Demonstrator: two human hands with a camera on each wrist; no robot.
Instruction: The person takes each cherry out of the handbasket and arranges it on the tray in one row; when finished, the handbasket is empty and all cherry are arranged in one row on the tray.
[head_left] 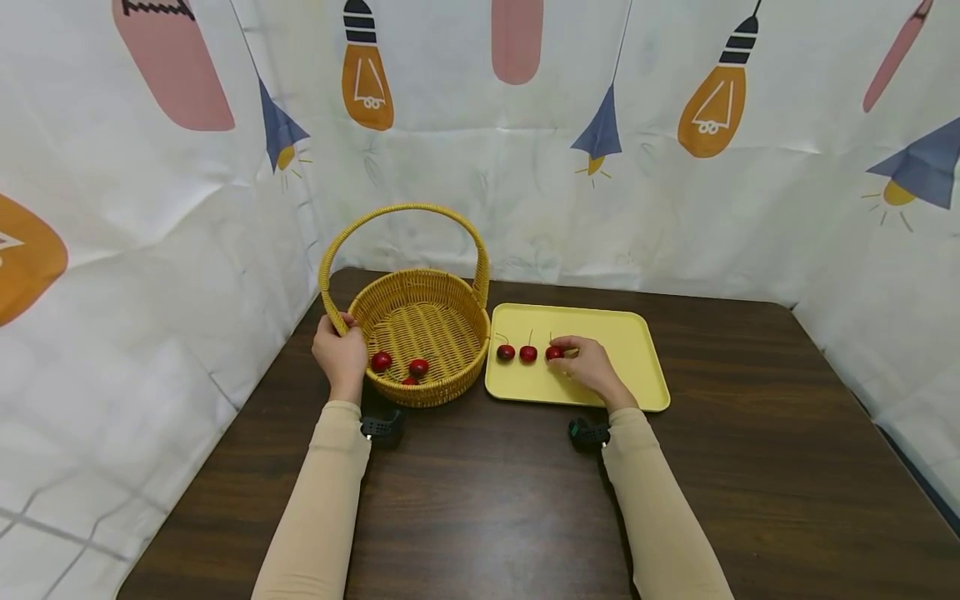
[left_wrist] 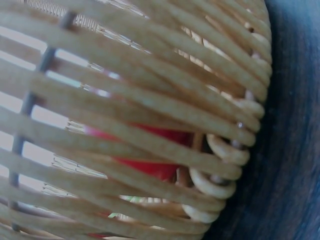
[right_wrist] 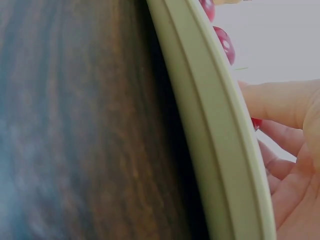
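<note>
Left of centre in the head view, the left hand (head_left: 341, 357) grips the base of the arched handle (head_left: 412, 208) on a round yellow woven wicker basket (head_left: 420, 398). In the basket's lower part lie 3 glossy dark-red round cherries (head_left: 381, 362). Right of centre, the right hand (head_left: 588, 365) has thumb and fingers together, pinching 1 stemmed dark-red cherry (head_left: 553, 353) over a pale-yellow rectangular tray (head_left: 622, 333). To its left on the tray, 2 more stemmed cherries (head_left: 528, 354) sit in a row. Basket and tray stand side by side on a dark-brown wood-grain table (head_left: 480, 500).
</note>
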